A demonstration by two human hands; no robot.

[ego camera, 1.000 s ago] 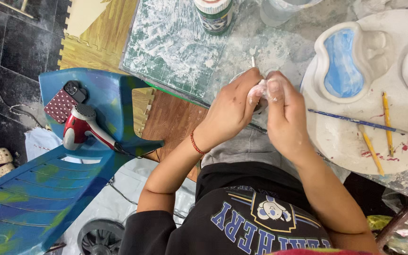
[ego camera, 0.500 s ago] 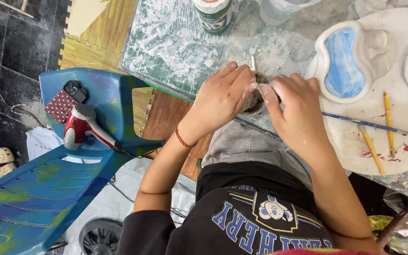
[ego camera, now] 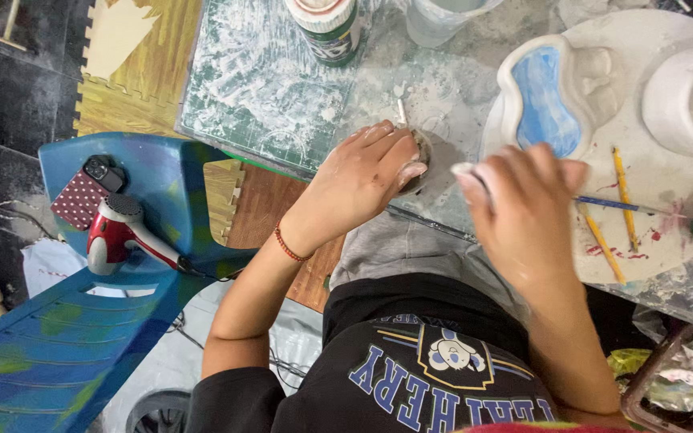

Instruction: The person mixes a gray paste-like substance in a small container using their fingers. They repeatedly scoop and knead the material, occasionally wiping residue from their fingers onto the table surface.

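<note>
Hands now apart | left hand (ego camera: 362, 180) cupped over grey clay lump (ego camera: 421, 156) | right hand (ego camera: 523, 212) lifted, pinching white scrap (ego camera: 465, 171)

We wear a black short-sleeved shirt (ego camera: 435, 369) with blue block lettering outlined in white and a small crest-shaped emblem at its centre, and grey trousers (ego camera: 399, 244) showing toward twelve o'clock of it. A thin red beaded bracelet (ego camera: 289, 243) rings our left wrist; both forearms are bare
</note>
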